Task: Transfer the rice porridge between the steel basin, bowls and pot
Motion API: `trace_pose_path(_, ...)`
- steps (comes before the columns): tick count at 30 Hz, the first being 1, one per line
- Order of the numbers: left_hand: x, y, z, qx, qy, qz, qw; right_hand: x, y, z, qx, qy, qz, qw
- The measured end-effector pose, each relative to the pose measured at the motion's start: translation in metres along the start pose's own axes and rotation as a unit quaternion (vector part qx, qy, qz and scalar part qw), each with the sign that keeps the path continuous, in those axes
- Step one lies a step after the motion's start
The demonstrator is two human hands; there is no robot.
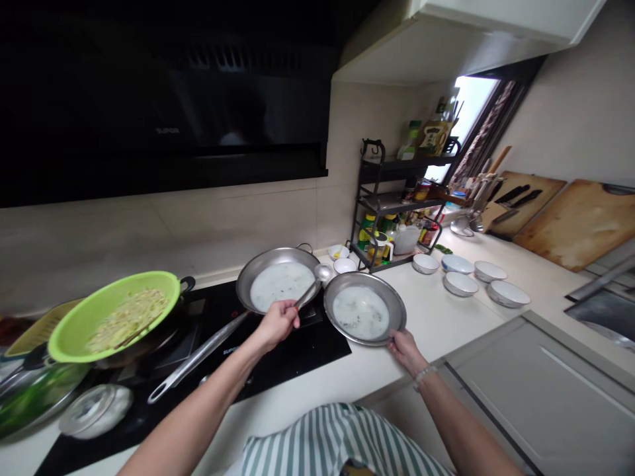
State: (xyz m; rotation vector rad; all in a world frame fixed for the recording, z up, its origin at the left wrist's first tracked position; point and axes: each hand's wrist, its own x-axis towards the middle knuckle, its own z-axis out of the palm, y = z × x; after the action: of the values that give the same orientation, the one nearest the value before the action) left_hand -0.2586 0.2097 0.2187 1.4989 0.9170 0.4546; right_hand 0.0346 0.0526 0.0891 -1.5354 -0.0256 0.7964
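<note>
My left hand (280, 322) is closed around the handle of a metal ladle (323, 272), whose bowl hangs between two vessels. Under it, a long-handled metal frying pan (248, 270) stands on the hob and holds whitish liquid with dark flecks. My right hand (407, 350) grips the near right rim of a round metal basin (398, 305). Similar cloudy liquid with dark bits lies in this basin. It is to the right of the pan, over the hob's edge and the white counter; whether it rests there or is held up, I cannot tell.
A green colander (171, 291) of bean sprouts sits at left, near a glass jar (96, 410). Behind the basin stands a black spice rack (380, 201). Several white bowls (460, 284) are on the right counter, before knives and cutting boards (580, 225). A black range hood (163, 158) overhangs the hob.
</note>
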Motion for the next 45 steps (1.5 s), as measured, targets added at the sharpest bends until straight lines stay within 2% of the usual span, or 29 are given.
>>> trace_pose_path(2,-0.002,0.003,-0.023,0.029,0.046,0.006,0.998,0.000,0.000,0.000,0.000,0.000,0.000,1.000)
trace_pose_path(6,-0.001,0.000,-0.066,0.180,0.125,-0.015,0.975,0.000,0.000,0.000,0.003,0.000,0.001,1.000)
trace_pose_path(10,0.003,-0.007,-0.087,0.261,0.153,-0.065,0.951,0.000,0.000,0.000,0.007,-0.001,0.001,1.000)
trace_pose_path(14,0.009,-0.014,-0.090,0.215,0.143,-0.099,0.961,-0.001,0.000,0.001,0.009,-0.004,0.001,1.000)
trace_pose_path(19,0.014,-0.020,-0.094,0.028,0.093,-0.117,0.988,-0.002,-0.001,0.000,0.005,0.001,0.003,1.000)
trace_pose_path(22,0.013,-0.017,-0.096,-0.079,0.080,-0.131,0.985,-0.002,-0.001,0.000,0.004,0.001,0.003,1.000)
trace_pose_path(25,0.009,-0.012,-0.096,-0.132,0.072,-0.147,0.978,-0.002,-0.001,0.001,0.005,0.000,0.003,1.000)
trace_pose_path(34,0.003,-0.005,-0.091,-0.160,0.076,-0.145,0.974,-0.002,0.000,0.001,0.013,-0.003,-0.005,1.000)
trace_pose_path(45,0.006,-0.018,-0.091,-0.120,0.081,-0.121,0.982,0.001,0.001,0.000,0.014,-0.001,-0.002,1.000)
